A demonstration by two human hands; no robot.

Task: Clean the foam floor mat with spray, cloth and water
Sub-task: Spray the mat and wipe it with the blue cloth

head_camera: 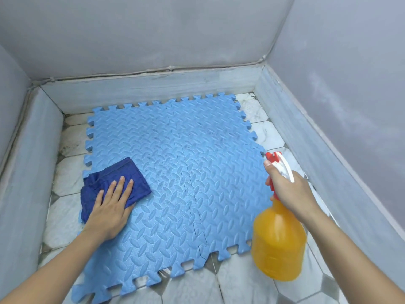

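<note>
A light blue foam mat (175, 172) of interlocking tiles with a raised tread pattern lies on the tiled floor. It shows faint dark specks near its middle. A dark blue cloth (105, 178) rests on the mat's left edge, and my left hand (111, 205) lies flat on it with fingers spread. My right hand (289, 189) grips the neck of an orange spray bottle (278, 242) with a red and white trigger head, held over the mat's right edge. The nozzle points toward the mat.
Grey and white floor tiles (241, 281) surround the mat. Low grey skirting (153, 86) and grey walls enclose the floor at the back, left and right. A narrow strip of floor runs along the mat's left and right sides.
</note>
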